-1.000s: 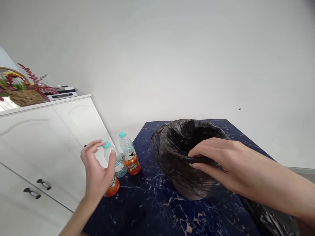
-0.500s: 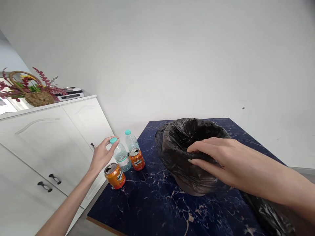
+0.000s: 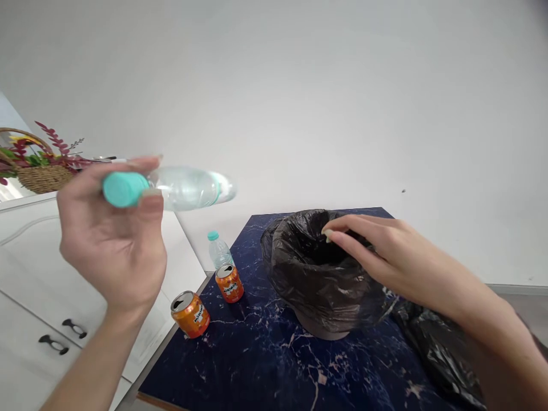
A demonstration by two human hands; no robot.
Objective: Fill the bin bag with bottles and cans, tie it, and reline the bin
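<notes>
My left hand (image 3: 117,234) is raised above the cabinet side, fingers closed around the neck of a clear plastic bottle (image 3: 188,187). Its teal cap points toward me and the bottle lies nearly level, slightly blurred. My right hand (image 3: 368,240) hovers over the mouth of a bin lined with a black bag (image 3: 312,285). Thumb and forefinger are pinched together there, with nothing visible between them. On the left of the table stand two orange Mirinda cans, a nearer can (image 3: 190,314) and a farther can (image 3: 229,283). Behind the farther one is a second bottle (image 3: 220,249), upright and partly hidden.
The dark blue marbled table (image 3: 257,365) stands against a pale wall. More black plastic (image 3: 445,359) lies on its right side under my forearm. A white cabinet (image 3: 29,262) on the left carries a wicker basket of flowers (image 3: 45,178).
My left hand has lifted the nearer bottle off the table and tipped it level. My right hand has come off the bag's rim and risen slightly over the opening.
</notes>
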